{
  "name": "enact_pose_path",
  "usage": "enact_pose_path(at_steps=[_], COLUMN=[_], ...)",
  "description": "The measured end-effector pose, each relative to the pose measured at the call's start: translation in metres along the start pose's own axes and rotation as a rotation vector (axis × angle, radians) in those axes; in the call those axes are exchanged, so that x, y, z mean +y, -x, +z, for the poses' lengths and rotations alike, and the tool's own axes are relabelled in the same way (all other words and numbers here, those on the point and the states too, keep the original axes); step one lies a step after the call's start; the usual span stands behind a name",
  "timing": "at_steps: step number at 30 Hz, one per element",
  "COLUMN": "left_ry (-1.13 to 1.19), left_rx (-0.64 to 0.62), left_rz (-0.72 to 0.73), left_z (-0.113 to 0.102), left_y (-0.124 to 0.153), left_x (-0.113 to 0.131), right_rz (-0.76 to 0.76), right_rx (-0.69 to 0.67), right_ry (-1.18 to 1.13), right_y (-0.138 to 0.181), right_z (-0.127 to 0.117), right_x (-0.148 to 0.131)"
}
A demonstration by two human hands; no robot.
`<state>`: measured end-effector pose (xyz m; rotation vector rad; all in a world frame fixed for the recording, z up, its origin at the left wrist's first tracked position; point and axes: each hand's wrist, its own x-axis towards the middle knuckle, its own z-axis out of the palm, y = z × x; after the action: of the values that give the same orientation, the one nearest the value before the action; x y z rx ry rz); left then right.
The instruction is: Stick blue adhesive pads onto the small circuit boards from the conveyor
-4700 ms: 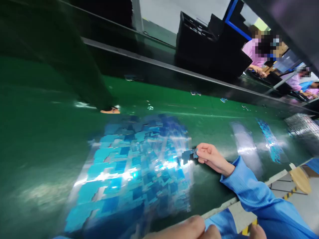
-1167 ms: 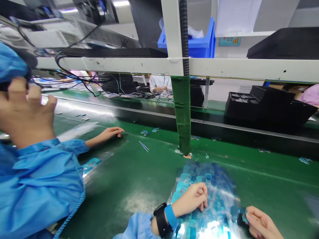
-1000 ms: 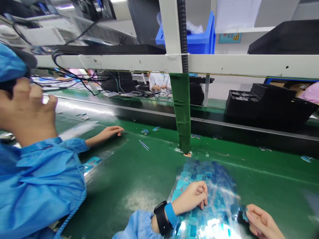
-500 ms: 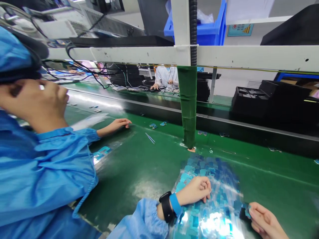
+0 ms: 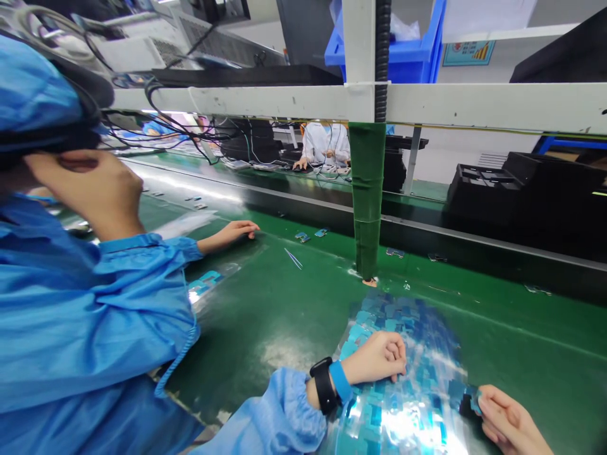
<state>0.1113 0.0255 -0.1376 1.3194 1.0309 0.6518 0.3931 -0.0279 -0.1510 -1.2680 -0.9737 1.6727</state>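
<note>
The shiny sheet (image 5: 408,379) of little blue stickers lies flat on the green table (image 5: 265,316), right in front. L hand (image 5: 379,357) is curled, fingers resting on the sheet. R hand (image 5: 509,420) pinches a small dark piece (image 5: 469,404) at the sheet's right edge. A blue bin (image 5: 408,47) w/ a clear bag sits up on the shelf. Black trays (image 5: 521,189) are stacked behind; can't see what's inside.
</note>
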Motion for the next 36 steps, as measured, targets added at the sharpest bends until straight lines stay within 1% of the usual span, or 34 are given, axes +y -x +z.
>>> enact_pose_path(at_steps=[7,10,14,16,22,30,36], left_ry=[-0.033,-0.055,-0.081,-0.089,-0.109,-0.122,-0.131], left_rx=[0.036,0.047,0.054,0.053,0.045,0.047,0.050], left_rz=[-0.012,-0.012,-0.015,-0.017,-0.016,-0.025,-0.032], left_z=[0.002,0.002,0.003,0.003,0.002,0.002,0.002], left_y=[0.001,0.001,0.003,0.003,0.004,0.005,0.006], left_x=[0.001,0.003,0.005,0.007,0.011,0.011,0.012], right_rz=[0.056,0.014,-0.049,-0.061,-0.076,-0.076,-0.075], right_rx=[-0.083,-0.059,0.014,0.029,-0.009,-0.007,-0.036], right_ry=[-0.006,-0.027,-0.099,-0.123,-0.152,-0.165,-0.179], right_y=[-0.007,-0.007,-0.005,-0.005,-0.006,-0.006,-0.007], right_z=[-0.005,-0.002,0.010,0.015,0.016,0.017,0.016], right_x=[0.001,0.003,0.004,0.004,0.003,0.003,0.003])
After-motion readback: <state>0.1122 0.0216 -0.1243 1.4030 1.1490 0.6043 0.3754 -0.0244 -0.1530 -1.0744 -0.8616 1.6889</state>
